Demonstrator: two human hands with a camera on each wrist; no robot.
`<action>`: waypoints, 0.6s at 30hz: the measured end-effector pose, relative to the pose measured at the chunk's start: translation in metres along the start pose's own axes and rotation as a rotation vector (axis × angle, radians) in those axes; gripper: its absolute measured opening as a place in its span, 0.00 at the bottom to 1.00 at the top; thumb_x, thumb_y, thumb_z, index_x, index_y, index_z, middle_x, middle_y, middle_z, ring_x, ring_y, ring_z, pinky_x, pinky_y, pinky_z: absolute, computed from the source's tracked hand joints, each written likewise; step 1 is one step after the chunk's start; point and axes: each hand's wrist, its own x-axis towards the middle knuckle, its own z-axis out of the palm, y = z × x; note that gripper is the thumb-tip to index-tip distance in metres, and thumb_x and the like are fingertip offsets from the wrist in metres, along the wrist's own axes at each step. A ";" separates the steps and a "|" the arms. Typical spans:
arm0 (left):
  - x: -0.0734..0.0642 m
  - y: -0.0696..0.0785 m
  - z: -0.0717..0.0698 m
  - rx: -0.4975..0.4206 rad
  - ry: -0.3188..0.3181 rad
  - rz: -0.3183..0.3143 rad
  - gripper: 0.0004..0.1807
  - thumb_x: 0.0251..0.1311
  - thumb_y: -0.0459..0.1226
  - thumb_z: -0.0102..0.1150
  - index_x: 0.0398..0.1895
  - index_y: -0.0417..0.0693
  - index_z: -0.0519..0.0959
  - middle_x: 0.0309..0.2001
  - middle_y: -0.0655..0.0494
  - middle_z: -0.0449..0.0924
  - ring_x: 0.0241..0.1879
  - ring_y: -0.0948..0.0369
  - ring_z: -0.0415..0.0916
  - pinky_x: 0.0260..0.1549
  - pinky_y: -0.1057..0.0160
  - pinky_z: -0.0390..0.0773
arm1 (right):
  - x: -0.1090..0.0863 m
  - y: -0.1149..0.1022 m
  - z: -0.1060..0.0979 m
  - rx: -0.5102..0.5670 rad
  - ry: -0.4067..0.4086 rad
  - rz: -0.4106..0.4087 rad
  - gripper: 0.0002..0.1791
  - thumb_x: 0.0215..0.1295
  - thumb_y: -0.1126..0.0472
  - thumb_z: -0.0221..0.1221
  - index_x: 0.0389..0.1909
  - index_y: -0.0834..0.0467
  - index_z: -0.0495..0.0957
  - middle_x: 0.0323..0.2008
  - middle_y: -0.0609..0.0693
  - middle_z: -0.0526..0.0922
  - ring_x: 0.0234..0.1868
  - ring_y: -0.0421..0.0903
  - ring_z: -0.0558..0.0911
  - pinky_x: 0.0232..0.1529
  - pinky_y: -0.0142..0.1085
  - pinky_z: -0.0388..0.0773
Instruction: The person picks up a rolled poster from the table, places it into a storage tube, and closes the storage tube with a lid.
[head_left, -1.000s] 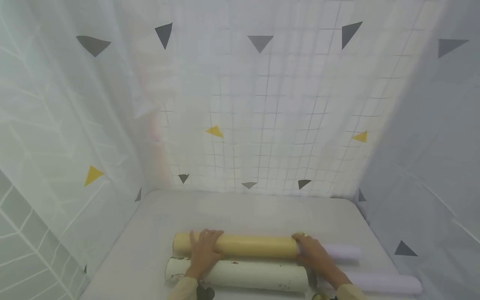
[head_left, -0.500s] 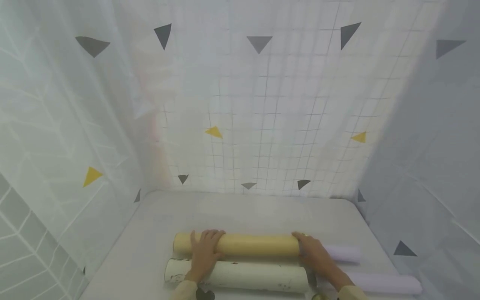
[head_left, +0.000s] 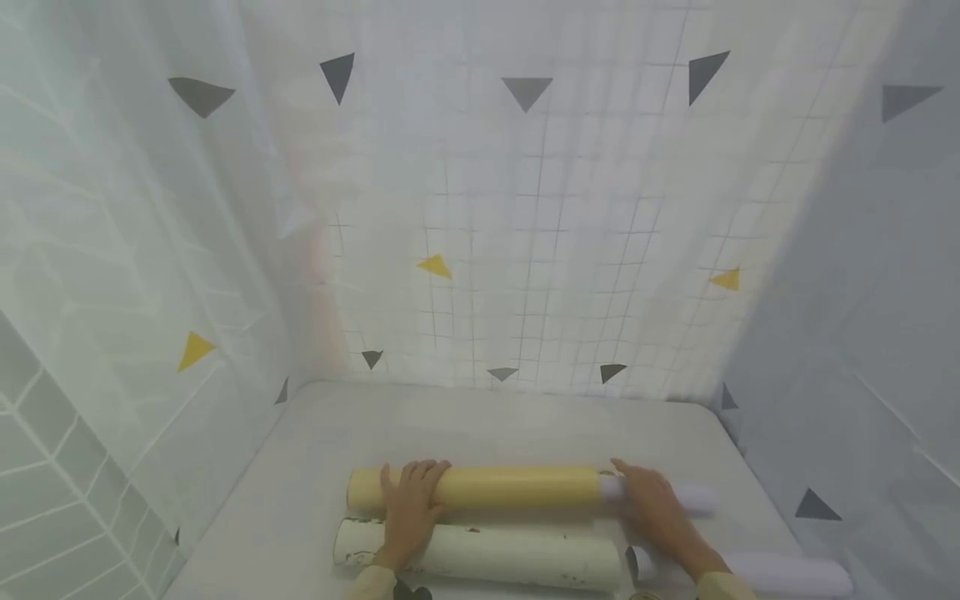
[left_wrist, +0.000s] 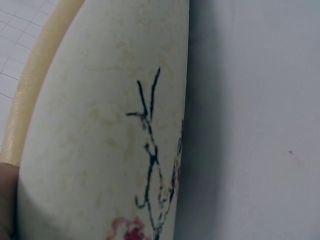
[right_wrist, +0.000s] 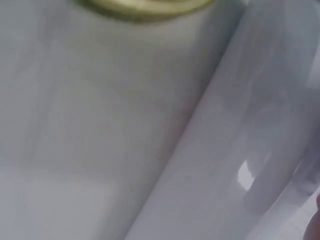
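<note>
A yellow tube (head_left: 517, 487) lies crosswise on the white surface, and a pale lavender roll (head_left: 697, 498) extends from its right end. My left hand (head_left: 411, 504) grips the tube near its left end, fingers over the top and thumb on the near side. Farther right, my right hand (head_left: 656, 504) holds the lavender roll just past the tube's mouth, covering part of it. In front lies a cream tube (head_left: 517, 557), its dark end facing right; the left wrist view shows a black branch and red blossom on this cream tube (left_wrist: 100, 125).
A second lavender roll (head_left: 787, 573) lies at the front right, its left end close to the cream tube's dark end. A gold round rim (right_wrist: 145, 6) shows at the top of the right wrist view. White patterned sheets (head_left: 525, 208) enclose the surface behind and on both sides.
My right hand has moved right, from the yellow tube's right end onto the lavender roll, uncovering the tube's mouth. The left hand keeps its place on the tube.
</note>
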 end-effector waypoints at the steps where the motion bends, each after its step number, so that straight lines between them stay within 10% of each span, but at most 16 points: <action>1: 0.000 0.001 -0.001 -0.003 0.005 0.000 0.40 0.35 0.43 0.83 0.59 0.60 0.80 0.58 0.57 0.84 0.62 0.51 0.77 0.70 0.21 0.52 | -0.002 0.004 -0.002 -0.015 -0.001 0.020 0.45 0.47 0.64 0.75 0.69 0.64 0.69 0.61 0.61 0.81 0.60 0.62 0.79 0.63 0.64 0.71; 11: 0.000 0.002 -0.002 -0.012 -0.023 -0.014 0.39 0.38 0.42 0.82 0.61 0.61 0.79 0.59 0.57 0.84 0.64 0.51 0.75 0.73 0.22 0.49 | -0.014 0.019 -0.012 -0.121 0.049 0.135 0.26 0.44 0.70 0.73 0.49 0.58 0.82 0.58 0.65 0.80 0.61 0.68 0.76 0.63 0.76 0.61; 18: -0.001 0.001 0.000 -0.007 -0.008 -0.009 0.39 0.36 0.43 0.82 0.60 0.61 0.79 0.58 0.57 0.84 0.63 0.51 0.76 0.71 0.21 0.50 | -0.006 0.002 -0.011 -0.105 0.030 0.175 0.30 0.43 0.63 0.78 0.52 0.53 0.83 0.52 0.59 0.84 0.60 0.65 0.76 0.65 0.80 0.54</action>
